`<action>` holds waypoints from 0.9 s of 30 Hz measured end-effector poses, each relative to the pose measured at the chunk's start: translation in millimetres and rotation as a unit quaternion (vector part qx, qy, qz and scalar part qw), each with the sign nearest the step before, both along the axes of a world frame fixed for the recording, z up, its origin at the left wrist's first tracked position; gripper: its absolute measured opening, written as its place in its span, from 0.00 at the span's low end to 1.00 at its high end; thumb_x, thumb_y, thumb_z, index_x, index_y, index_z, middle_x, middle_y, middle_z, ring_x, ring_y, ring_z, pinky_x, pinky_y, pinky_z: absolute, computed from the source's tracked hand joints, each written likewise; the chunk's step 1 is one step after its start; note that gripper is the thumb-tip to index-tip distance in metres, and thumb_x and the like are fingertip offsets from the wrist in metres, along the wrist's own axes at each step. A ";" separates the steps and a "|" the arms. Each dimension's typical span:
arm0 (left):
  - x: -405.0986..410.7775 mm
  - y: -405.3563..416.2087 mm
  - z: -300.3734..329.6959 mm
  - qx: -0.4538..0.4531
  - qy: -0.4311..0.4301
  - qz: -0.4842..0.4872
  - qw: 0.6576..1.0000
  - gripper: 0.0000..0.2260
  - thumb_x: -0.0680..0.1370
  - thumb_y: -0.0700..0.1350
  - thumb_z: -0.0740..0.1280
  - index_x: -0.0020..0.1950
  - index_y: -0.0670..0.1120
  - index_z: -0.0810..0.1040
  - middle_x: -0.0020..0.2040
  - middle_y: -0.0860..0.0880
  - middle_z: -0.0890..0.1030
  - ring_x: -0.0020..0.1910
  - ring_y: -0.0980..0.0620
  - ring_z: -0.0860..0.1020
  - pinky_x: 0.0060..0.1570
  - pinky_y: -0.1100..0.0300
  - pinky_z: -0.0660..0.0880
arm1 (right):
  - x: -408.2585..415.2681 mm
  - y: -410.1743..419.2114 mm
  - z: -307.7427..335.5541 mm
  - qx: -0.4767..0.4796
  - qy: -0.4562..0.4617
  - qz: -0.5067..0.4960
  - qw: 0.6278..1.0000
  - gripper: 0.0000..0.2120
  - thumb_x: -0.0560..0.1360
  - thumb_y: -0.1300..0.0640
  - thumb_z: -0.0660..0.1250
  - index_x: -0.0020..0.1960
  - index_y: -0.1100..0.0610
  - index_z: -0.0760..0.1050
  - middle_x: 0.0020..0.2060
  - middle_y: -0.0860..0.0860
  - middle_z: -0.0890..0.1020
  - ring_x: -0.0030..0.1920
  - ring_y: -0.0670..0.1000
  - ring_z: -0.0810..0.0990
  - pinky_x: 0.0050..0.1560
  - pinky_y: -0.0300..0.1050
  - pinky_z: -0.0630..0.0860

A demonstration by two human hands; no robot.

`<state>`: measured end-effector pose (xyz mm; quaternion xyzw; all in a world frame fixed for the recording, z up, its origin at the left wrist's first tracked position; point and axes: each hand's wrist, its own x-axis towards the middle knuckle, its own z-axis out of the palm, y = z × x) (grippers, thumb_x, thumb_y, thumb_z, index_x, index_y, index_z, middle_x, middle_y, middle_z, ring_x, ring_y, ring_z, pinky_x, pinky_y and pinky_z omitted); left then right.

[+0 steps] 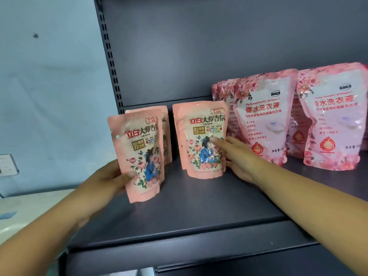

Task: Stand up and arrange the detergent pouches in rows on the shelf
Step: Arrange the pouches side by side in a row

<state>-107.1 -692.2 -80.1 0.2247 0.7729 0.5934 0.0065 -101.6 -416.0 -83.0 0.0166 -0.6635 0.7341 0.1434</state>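
My left hand [111, 178] grips a small pink detergent pouch [139, 154] by its lower left side and holds it upright at the front left of the dark shelf [199, 212]. Behind it stands another small pouch [166, 134]. My right hand [237, 156] holds the right side of a second small pink pouch [201, 140], thumb on its front, fingers hidden behind; another pouch stands close behind it. Larger pink pouches [264, 116] [334, 118] stand in rows to the right.
The shelf's slotted upright [111, 62] rises at the left, with a grey back panel [219, 46] behind. A pale blue wall [49, 86] with a socket [8, 165] lies further left. Bare shelf board lies in front of the pouches.
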 end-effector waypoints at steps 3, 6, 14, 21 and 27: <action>6.5 25.5 -2.8 0.010 0.008 -0.015 1.000 0.17 0.71 0.47 0.71 0.59 0.52 0.75 0.54 0.53 0.83 0.53 0.53 0.81 0.58 0.51 0.74 | 4.8 1.5 1.0 0.040 0.018 -0.078 0.996 0.20 0.73 0.49 0.67 0.61 0.59 0.73 0.54 0.51 0.81 0.48 0.44 0.78 0.40 0.36 0.71; 9.9 42.1 -4.6 0.042 0.014 0.010 0.999 0.10 0.75 0.45 0.66 0.56 0.52 0.77 0.51 0.52 0.84 0.48 0.52 0.83 0.52 0.53 0.77 | 9.1 2.5 -2.7 0.114 0.041 -0.135 0.983 0.20 0.73 0.48 0.67 0.60 0.59 0.73 0.55 0.51 0.80 0.51 0.46 0.79 0.44 0.35 0.72; 23.8 93.9 -10.5 0.149 -0.101 -0.120 0.976 0.10 0.76 0.41 0.63 0.57 0.49 0.75 0.52 0.48 0.84 0.50 0.51 0.82 0.51 0.55 0.79 | 58.0 -16.0 0.1 0.104 0.104 -0.189 0.971 0.13 0.76 0.49 0.61 0.59 0.51 0.72 0.52 0.46 0.79 0.51 0.44 0.78 0.45 0.32 0.73; 32.7 132.8 -13.5 0.133 -0.031 -0.072 0.988 0.20 0.73 0.36 0.69 0.56 0.55 0.66 0.55 0.53 0.79 0.52 0.59 0.79 0.47 0.67 0.77 | 56.4 -6.3 -10.9 0.036 0.020 0.016 0.999 0.15 0.73 0.67 0.67 0.56 0.54 0.70 0.49 0.50 0.82 0.47 0.48 0.82 0.42 0.46 0.81; 31.8 130.3 -18.0 0.122 -0.005 -0.046 0.991 0.18 0.71 0.32 0.69 0.58 0.45 0.74 0.54 0.48 0.82 0.52 0.55 0.81 0.46 0.65 0.78 | 55.9 1.4 -16.6 0.006 0.027 0.038 0.999 0.13 0.72 0.71 0.66 0.51 0.56 0.75 0.43 0.51 0.83 0.42 0.48 0.82 0.38 0.40 0.80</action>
